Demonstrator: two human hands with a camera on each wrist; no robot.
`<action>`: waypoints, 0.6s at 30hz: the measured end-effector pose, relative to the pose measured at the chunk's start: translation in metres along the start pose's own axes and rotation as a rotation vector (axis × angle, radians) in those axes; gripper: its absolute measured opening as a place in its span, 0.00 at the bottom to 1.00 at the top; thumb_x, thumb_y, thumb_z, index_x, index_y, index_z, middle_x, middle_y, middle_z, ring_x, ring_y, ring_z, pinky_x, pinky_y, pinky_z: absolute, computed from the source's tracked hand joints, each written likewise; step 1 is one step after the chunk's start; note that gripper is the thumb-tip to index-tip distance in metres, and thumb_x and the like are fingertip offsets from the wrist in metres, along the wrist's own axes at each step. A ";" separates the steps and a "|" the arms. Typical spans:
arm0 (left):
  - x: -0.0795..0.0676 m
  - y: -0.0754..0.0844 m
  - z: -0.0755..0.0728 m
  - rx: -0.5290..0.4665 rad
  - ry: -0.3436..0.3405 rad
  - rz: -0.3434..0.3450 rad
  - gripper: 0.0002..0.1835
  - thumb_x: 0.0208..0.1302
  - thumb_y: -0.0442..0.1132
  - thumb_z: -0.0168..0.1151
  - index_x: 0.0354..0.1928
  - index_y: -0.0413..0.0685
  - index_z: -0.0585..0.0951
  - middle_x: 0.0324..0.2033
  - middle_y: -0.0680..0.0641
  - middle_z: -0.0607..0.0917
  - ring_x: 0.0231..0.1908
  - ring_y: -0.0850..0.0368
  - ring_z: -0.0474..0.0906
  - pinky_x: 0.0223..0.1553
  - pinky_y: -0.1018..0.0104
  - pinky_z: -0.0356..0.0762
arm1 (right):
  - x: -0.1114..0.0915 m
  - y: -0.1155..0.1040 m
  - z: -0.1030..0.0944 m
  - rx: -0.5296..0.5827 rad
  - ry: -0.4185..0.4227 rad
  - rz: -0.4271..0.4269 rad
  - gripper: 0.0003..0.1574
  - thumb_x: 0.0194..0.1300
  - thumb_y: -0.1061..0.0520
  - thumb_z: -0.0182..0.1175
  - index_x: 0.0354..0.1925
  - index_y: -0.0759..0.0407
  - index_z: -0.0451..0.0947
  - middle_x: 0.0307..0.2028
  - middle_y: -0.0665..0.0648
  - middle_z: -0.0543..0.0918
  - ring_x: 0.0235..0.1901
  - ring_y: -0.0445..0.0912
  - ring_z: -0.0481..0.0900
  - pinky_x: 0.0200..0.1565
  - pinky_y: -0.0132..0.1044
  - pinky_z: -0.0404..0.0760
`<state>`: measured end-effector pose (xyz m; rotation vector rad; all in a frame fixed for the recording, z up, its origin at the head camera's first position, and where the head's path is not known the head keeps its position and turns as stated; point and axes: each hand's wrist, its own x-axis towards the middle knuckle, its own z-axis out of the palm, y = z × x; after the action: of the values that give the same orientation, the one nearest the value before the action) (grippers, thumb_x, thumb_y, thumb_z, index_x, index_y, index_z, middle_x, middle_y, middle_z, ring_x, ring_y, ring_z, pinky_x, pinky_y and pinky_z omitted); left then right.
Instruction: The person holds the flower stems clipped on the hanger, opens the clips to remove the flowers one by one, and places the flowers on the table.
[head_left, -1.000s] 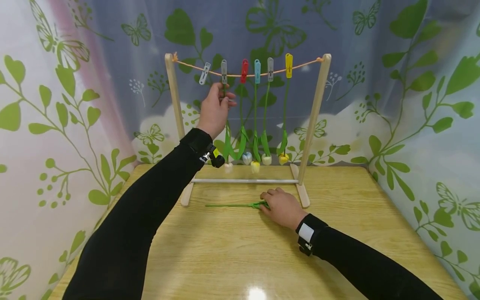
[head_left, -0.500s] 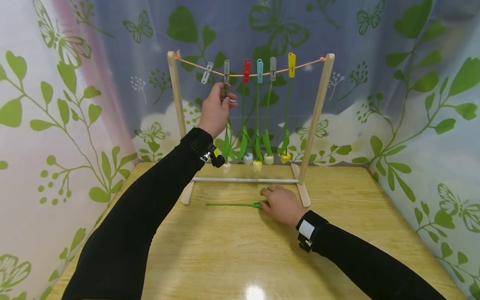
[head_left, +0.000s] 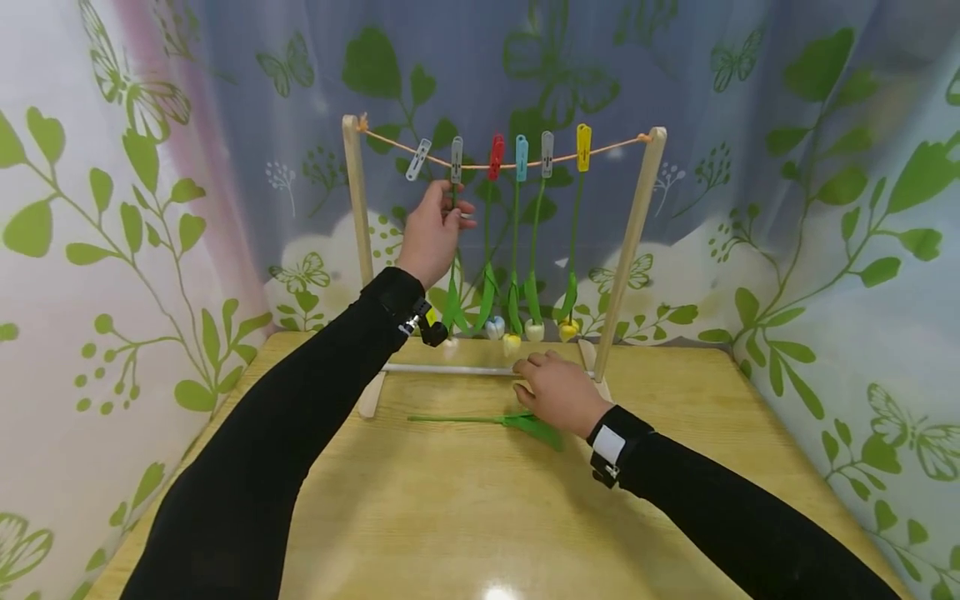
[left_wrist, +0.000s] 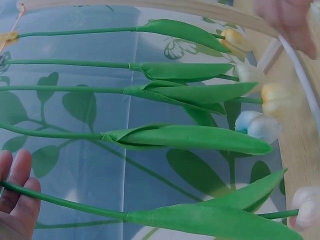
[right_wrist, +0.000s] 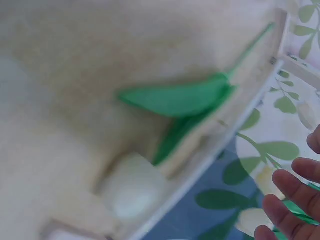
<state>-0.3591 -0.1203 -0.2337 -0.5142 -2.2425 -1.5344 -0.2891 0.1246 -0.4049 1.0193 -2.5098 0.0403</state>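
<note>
My left hand [head_left: 431,232] is at the stem of the leftmost hanging artificial tulip [left_wrist: 200,217], just below a grey clothespin [head_left: 457,160]. Thumb and fingers pinch that stem, and its pale blossom hangs head-down. Over the table, my right hand [head_left: 561,392] has its fingers loosely spread and holds nothing. Below it a loose tulip [head_left: 536,427] lies on the tabletop, stem pointing left. The right wrist view shows this tulip's whitish blossom [right_wrist: 132,187], blurred; the hand hides it in the head view.
A wooden rack [head_left: 633,250] carries an orange cord [head_left: 618,146]. Red [head_left: 496,156], blue [head_left: 521,158], grey [head_left: 547,154] and yellow [head_left: 583,147] clothespins hold more tulips. A tilted white clothespin [head_left: 418,159] hangs at the left. The rack's crossbar [head_left: 450,369] runs behind the loose tulip.
My right hand has let go of the tulip on the table and risen away, so its leaves now show. The left hand stays at the hanging stem. The head view has tilted slightly.
</note>
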 end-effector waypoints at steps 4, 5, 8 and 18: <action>-0.002 -0.004 0.001 0.009 -0.001 0.008 0.20 0.81 0.35 0.42 0.71 0.53 0.62 0.53 0.50 0.78 0.51 0.62 0.80 0.57 0.75 0.77 | 0.015 0.006 -0.020 -0.036 0.049 -0.020 0.16 0.71 0.49 0.62 0.51 0.56 0.82 0.40 0.56 0.84 0.36 0.49 0.80 0.35 0.40 0.83; -0.003 -0.006 0.001 0.006 -0.001 0.009 0.20 0.81 0.35 0.42 0.70 0.53 0.62 0.54 0.50 0.78 0.51 0.62 0.80 0.57 0.75 0.77 | 0.020 0.007 -0.026 -0.037 0.057 -0.020 0.16 0.71 0.50 0.62 0.51 0.57 0.82 0.40 0.56 0.83 0.36 0.50 0.80 0.35 0.40 0.83; -0.005 -0.007 0.001 -0.014 -0.003 0.014 0.20 0.81 0.35 0.43 0.69 0.55 0.63 0.55 0.46 0.78 0.51 0.61 0.81 0.58 0.74 0.77 | 0.037 0.011 -0.050 -0.062 0.085 -0.026 0.16 0.72 0.50 0.61 0.51 0.57 0.81 0.41 0.57 0.83 0.37 0.51 0.79 0.37 0.42 0.82; -0.001 -0.007 -0.001 -0.044 -0.016 -0.005 0.20 0.80 0.35 0.42 0.70 0.54 0.63 0.56 0.44 0.77 0.51 0.58 0.81 0.58 0.71 0.78 | 0.102 0.021 -0.144 -0.082 0.120 0.008 0.22 0.76 0.47 0.55 0.57 0.60 0.78 0.47 0.61 0.81 0.44 0.55 0.75 0.46 0.46 0.79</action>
<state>-0.3616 -0.1233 -0.2391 -0.5353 -2.2277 -1.5914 -0.3140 0.0995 -0.2309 0.9456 -2.3867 0.0012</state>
